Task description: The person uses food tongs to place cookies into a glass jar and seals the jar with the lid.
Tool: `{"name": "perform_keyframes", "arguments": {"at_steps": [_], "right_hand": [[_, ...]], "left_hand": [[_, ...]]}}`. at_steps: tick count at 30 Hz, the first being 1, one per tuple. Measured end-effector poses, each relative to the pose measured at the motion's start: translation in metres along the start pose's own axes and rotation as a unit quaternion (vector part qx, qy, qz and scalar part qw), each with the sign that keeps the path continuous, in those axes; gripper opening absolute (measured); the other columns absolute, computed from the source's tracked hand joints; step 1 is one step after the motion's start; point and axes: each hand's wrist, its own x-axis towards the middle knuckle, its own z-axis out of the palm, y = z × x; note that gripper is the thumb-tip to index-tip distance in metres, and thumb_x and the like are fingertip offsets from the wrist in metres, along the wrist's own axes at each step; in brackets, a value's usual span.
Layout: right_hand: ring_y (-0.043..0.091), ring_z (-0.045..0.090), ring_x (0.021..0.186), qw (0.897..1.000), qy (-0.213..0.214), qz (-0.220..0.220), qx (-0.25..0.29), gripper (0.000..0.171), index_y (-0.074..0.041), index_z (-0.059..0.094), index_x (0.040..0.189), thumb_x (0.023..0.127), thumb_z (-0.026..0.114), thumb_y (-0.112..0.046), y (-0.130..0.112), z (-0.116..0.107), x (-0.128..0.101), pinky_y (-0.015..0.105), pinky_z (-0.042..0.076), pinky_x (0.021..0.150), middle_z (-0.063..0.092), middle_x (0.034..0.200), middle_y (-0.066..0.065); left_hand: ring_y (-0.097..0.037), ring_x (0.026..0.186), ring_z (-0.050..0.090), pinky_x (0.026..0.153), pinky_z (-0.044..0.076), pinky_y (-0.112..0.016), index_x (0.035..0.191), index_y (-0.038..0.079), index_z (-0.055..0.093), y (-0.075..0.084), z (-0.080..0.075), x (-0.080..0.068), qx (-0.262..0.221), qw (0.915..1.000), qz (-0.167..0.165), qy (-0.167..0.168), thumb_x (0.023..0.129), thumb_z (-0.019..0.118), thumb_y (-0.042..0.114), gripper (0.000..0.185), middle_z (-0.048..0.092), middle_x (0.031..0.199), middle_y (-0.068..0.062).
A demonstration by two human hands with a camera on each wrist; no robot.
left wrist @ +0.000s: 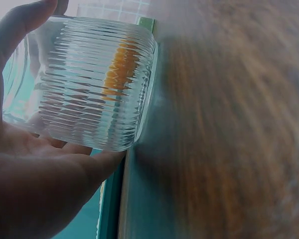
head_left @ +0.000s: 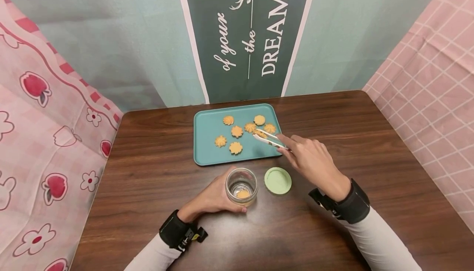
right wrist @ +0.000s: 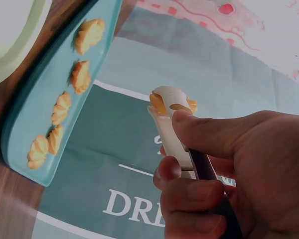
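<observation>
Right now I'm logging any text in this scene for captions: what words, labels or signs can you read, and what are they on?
"of your" stands on the dark green banner behind the table.
"the" stands on the same banner, between two thin lines.
"DREAMS" stands on the same banner in white capitals, cut off by the top of the picture.
"DR" shows on it in the right wrist view; the rest is hidden.
Nothing else bears readable text.

Table (head_left: 148,188): tray (head_left: 207,147), jar (head_left: 241,186), lid (head_left: 278,180)
</observation>
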Motion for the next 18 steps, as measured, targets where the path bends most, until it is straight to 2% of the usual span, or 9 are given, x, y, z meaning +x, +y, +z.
{"name": "perform_keyframes", "arguments": {"at_steps": [6, 18], "right_hand": [[0.012, 0.042, 0.052, 1.0, 0.009, -0.011, -0.002, 0.036, -0.01, 0.07, 0.133, 0.1, 0.075, -0.023, -0.004, -0.005, -0.001, 0.027, 0.03, 0.044, 0.058, 0.076, 0.001], [0.01, 0.043, 0.054, 1.0, 0.016, -0.022, 0.006, 0.04, -0.011, 0.069, 0.137, 0.099, 0.075, -0.023, -0.013, -0.014, -0.007, 0.026, 0.031, 0.046, 0.065, 0.084, 0.003]], "left_hand": [[-0.028, 0.127, 0.063, 0.115, 0.047, -0.043, 0.142, 0.019, 0.051, 0.001, 0.0, 0.001, 0.005, 1.0, -0.001, 0.002, 0.068, 0.099, 0.007, 0.089, 0.066, 0.134, -0.005], [-0.031, 0.127, 0.063, 0.116, 0.046, -0.05, 0.142, 0.016, 0.052, -0.002, -0.001, 0.001, -0.005, 1.0, 0.002, 0.001, 0.069, 0.1, 0.011, 0.087, 0.066, 0.135, -0.006]]}}
